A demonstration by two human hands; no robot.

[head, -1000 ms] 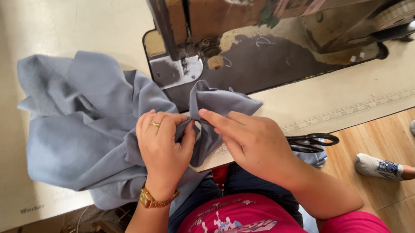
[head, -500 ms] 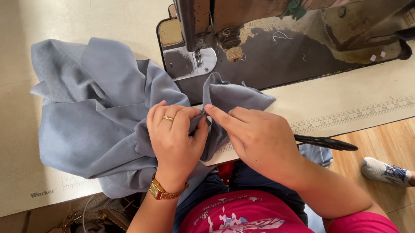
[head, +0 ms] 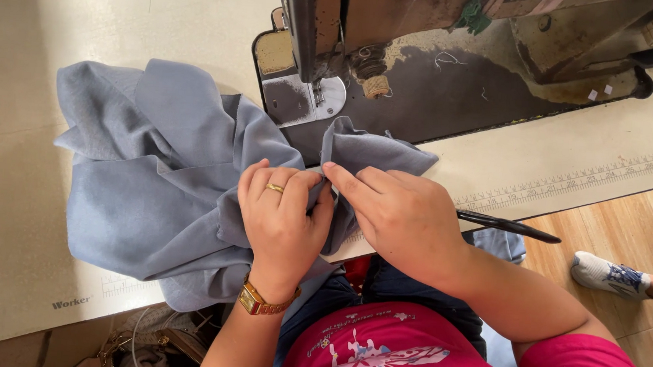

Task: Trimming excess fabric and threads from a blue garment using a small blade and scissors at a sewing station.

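A grey-blue piece of fabric point(head: 150, 186) lies bunched on the pale sewing table point(head: 29, 48), reaching up to the needle plate of an old sewing machine point(head: 399, 28). My left hand point(head: 282, 219), with a gold ring and a gold wristwatch, pinches a fold of the fabric near the table's front edge. My right hand point(head: 405, 216) presses against the same fold, its fingertips meeting the left hand's fingers. Both hands sit just in front of the presser foot point(head: 319, 95).
Black scissors point(head: 503, 225) lie on the table edge behind my right wrist. A printed ruler strip runs along the table's front edge point(head: 572, 181). Another person's foot in a grey shoe point(head: 611, 276) rests on the wooden floor at right. A bag point(head: 154, 348) lies under the table.
The view has shifted, so the cloth and machine sit lower and further right in frame. My hands stay on the same fold, the fingers closing tighter together on it.
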